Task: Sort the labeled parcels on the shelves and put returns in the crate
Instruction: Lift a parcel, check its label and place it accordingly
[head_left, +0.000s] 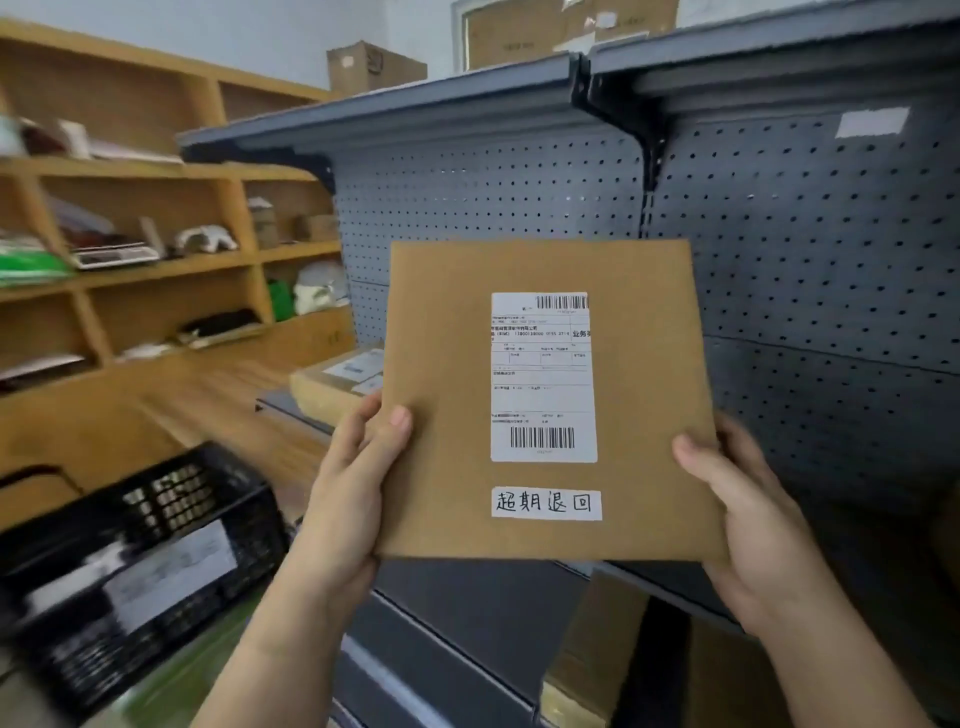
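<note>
The parcel (447, 338), a flat brown envelope, was held up in front of the grey shelf (805, 260), clear of it, its face turned toward me. Its long axis stood nearly upright, tipped a little to the left at the top. A printed label (543, 376) sat on the face. Below it a white sticker (546, 504) carried handwritten characters that I read as a return mark.

Both hands had hold of the parcel at its lower half. The left hand (353, 467) pinched the left edge, thumb (396, 423) on the front and fingers curled behind. The right hand (748, 514) did the same at the right edge, thumb (693, 457) forward. Neither hand was slack and the parcel hung level between them.

What mattered for the coming move, as I judged it, was the crate (171, 499). It lay down and to the left of the parcel, well apart from it, on the left hand's side. So the left hand was the nearer one, and the parcel would have to travel left and down. The crate was blurred, so I could not tell what it held.

A second parcel (337, 384) lay on the shelf just left of the held one, and wooden shelves (156, 265) stood beyond.
</note>
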